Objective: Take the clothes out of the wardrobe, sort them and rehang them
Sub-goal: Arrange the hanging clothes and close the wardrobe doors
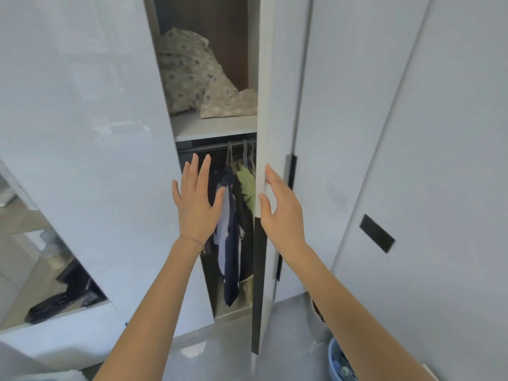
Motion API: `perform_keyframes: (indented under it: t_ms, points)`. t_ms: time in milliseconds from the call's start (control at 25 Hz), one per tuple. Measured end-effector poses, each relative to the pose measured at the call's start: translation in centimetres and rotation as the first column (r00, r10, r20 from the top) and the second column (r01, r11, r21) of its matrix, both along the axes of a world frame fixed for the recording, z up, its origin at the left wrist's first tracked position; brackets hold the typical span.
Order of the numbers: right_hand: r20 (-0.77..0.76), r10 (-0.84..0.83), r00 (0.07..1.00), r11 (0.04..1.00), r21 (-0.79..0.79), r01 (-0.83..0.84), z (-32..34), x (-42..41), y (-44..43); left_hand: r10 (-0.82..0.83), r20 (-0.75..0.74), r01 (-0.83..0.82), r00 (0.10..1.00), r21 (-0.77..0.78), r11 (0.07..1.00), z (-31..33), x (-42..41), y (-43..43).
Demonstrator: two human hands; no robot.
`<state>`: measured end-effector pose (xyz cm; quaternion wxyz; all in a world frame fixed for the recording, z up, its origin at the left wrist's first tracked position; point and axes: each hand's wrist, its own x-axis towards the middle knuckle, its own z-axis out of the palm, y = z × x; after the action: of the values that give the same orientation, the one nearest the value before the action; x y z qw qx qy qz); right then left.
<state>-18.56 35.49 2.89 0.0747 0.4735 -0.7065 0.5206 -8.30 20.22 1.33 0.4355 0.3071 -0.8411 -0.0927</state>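
At far left, the left door [82, 133] of the wardrobe [231, 37]: white, glossy, swung out toward the near left. Low beside it, a black bundle [63, 298], too blurred to identify.

Just right of that door's edge, the left hand [196, 204]: open, palm turned away, fingers straight and spread, raised in front of the gap between the two doors. Grips nothing; contact with the door's edge impossible to tell. Thin bracelet [193, 240] at the wrist.

Inside the gap, up top, a shelf [214, 127] bearing patterned beige bedding [189, 72], bunched against the brown back wall. Under the shelf, a dark rail [209, 147] with hangers [244, 155] hooked over it toward its right end. Clothes [233, 243] hanging there, still in the wardrobe, pressed close together: a pale blue garment [223, 224] partly behind the left thumb, a navy garment [231, 276] reaching lowest, a light green garment [246, 182] at the right, half hidden by the right door [277, 78].

That door ajar, edge-on to the camera. On it, the right hand [280, 207]: fingers nearly straight, laid against the door's narrow edge, thumb touching the same edge lower down; no curl round it to be seen.

Farther right, more white fronts, one with a black recessed handle [376, 233]. At the near right corner, the rim of a blue basket [331, 350] on the grey floor [220, 347].
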Motion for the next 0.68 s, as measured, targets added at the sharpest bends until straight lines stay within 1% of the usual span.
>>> perform_keyframes:
  t_ms: [120,240,400,520,680]
  points:
    - [-0.152,0.093,0.984,0.991,0.107,-0.077,-0.8,1.3,-6.5,0.101,0.008,-0.101,0.995,0.000,0.995,-0.7,2.9,-4.7]
    - [-0.238,0.102,0.966,0.982,0.181,-0.059,-1.6,1.9,-13.6,0.166,0.012,-0.166,0.986,-0.003,0.986,-1.6,5.4,-10.0]
    - [-0.320,-0.006,0.947,0.979,0.191,0.070,-3.2,2.0,-19.8,0.215,0.053,-0.213,0.975,-0.052,0.976,-2.3,6.5,-17.0]
    - [-0.393,-0.113,0.913,0.966,0.171,0.193,-3.8,1.5,-22.9,0.211,0.084,-0.203,0.974,-0.100,0.974,-2.2,5.5,-21.4]
    - [-0.426,-0.167,0.889,0.952,0.167,0.258,-3.5,1.3,-27.0,0.201,0.091,-0.174,0.975,-0.245,0.954,-2.6,3.6,-24.7]
